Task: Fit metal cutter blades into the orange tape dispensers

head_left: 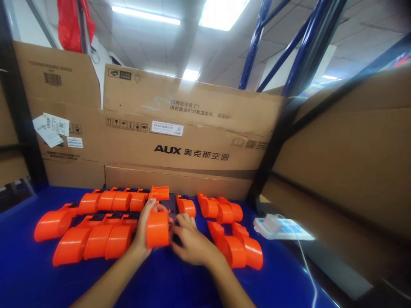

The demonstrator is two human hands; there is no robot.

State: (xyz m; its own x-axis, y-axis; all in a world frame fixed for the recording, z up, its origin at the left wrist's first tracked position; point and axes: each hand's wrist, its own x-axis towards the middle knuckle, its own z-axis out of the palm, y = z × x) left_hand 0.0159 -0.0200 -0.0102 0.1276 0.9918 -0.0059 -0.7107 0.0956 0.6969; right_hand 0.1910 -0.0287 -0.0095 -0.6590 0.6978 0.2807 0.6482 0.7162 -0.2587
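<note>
My left hand is closed around an orange plastic piece with a wide round cup at its lower end and a narrow bracket on top. It is held upright above the blue tabletop. Just to its right is my right hand, fingers curled in toward the piece; whatever they pinch is hidden. Behind both hands, a dark box-like object is partly covered. Similar orange pieces lie in two rows on the left, including a near-row piece, many with black parts on top.
More orange pieces stand on the right, one beside the dark object and several farther over. A white power strip with a plug and cable sits at the right edge. Cardboard walls the back between dark shelf posts.
</note>
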